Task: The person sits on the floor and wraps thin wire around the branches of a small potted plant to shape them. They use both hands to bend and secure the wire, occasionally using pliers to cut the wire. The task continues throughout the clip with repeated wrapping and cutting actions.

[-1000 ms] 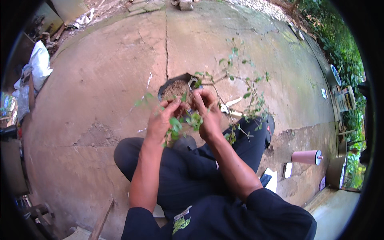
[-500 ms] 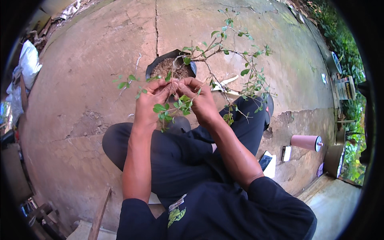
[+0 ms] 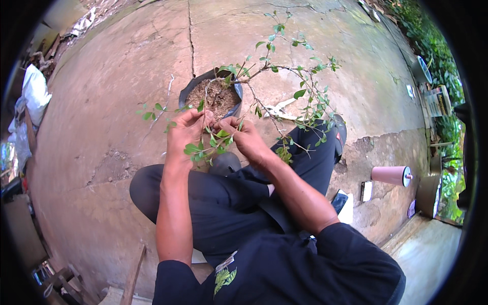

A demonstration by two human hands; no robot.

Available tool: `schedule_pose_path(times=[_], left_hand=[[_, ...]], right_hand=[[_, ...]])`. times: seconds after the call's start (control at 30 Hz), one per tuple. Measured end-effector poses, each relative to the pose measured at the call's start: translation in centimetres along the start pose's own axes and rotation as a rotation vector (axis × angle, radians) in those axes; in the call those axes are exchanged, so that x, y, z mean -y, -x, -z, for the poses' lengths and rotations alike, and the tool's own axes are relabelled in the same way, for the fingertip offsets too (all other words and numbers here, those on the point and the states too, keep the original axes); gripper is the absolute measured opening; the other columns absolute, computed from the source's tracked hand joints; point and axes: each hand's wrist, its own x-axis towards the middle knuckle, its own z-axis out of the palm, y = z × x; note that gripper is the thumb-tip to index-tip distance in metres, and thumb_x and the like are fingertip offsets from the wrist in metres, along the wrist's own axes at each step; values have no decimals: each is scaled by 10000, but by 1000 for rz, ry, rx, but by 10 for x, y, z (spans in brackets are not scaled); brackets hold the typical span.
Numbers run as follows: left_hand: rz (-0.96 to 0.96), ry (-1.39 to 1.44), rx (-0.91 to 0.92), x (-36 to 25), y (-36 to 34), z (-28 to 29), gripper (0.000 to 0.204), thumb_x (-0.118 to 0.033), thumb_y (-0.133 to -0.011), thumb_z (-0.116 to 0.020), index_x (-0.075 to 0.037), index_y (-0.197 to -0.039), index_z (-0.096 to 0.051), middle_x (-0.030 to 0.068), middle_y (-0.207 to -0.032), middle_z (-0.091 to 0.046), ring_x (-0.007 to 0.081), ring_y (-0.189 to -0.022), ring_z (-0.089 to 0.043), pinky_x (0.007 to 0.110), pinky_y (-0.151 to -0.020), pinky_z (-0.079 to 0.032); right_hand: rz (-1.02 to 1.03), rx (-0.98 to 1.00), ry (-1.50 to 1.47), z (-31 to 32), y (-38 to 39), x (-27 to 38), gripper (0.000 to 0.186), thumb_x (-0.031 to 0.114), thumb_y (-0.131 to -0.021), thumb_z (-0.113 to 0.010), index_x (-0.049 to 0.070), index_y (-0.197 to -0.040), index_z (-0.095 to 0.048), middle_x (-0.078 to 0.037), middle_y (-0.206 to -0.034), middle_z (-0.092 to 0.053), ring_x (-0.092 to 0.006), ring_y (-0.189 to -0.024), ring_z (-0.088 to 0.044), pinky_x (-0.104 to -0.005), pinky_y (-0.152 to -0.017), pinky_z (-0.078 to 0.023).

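A person in a dark shirt [image 3: 300,264] sits cross-legged on a stained concrete floor [image 3: 101,127], both bare hands working at a small leafy plant [image 3: 299,94]. The plant stands in a dark, soft-sided pot [image 3: 237,104] filled with brown soil [image 3: 216,99], just beyond the hands, in front of the shins. Its long axis lies nearly sideways: the trunk leans from the pot toward the person's right, then forks, one limb reaching away to the far right, another drooping back toward the right knee. Thinner shoots point left and toward the person's lap.

The left hand [image 3: 188,133] has thumb and fingertips pinched together on a thin shoot near the pot's closer edge. The right hand [image 3: 246,138] is just beside it, fingers curled and thumb close to the forefinger; whether anything is gripped between them cannot be told.

A pale-handled tool [image 3: 282,108] lies right of the pot. A pink tumbler [image 3: 389,174] lies on its side farther right, near a small white pack [image 3: 366,190]. The shirt bears a green leaf graphic [image 3: 223,279] with small pale marks above, too blurred to read. At the far right, a container [image 3: 437,101] shows a dark printed panel.
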Motion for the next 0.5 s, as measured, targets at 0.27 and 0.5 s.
schedule_pose_path(times=[0.27, 0.5], left_hand=[[28, -164, -72, -6, -3, -2, 176, -123, -867, -728, 8, -978, -692, 18, -836, -670, 56, -729, -599, 190, -656, -470], [-14, -124, -58, -11, -4, -4, 150, -93, -863, -720, -6, -982, -691, 18, -802, -672, 54, -691, -604, 184, -609, -473]], right_hand=[[-379, -71, 1666, 167, -34, -15, 244, 152, -785, -609, 15, -967, -696, -183, -906, -696, -307, -846, -686, -434, -675, -558], [-295, -344, 1798, 176, -59, -63, 134, 162, -788, -627, 83, -842, -720, -140, -847, -698, -301, -812, -692, -456, -682, -538]])
